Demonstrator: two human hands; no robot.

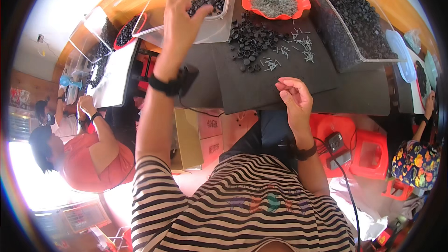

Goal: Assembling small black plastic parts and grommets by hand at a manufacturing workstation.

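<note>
Two hands over dark mat (pixel 261 88): left hand (pixel 179 16) raised, fingers spread, at clear bin (pixel 219 23) rim. Right hand (pixel 295 97) loosely curled near mat's front edge, holding nothing visible. Black caps (pixel 249 37) and screws (pixel 303 44) lie mid-mat; bare mat between.

A small assembly workshop: clear bins (pixel 354 23) of black plastic caps at 1 o'clock, a red dish of screws (pixel 274 0) at 12, co-workers seated alongside.

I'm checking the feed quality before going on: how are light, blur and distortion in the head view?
Head view: daylight blows out the lower left corner and upper left rim; strong fisheye bends the table edge; the raised left hand is slightly motion-blurred; the right hand, the screws and the red bowl are sharp.
</note>
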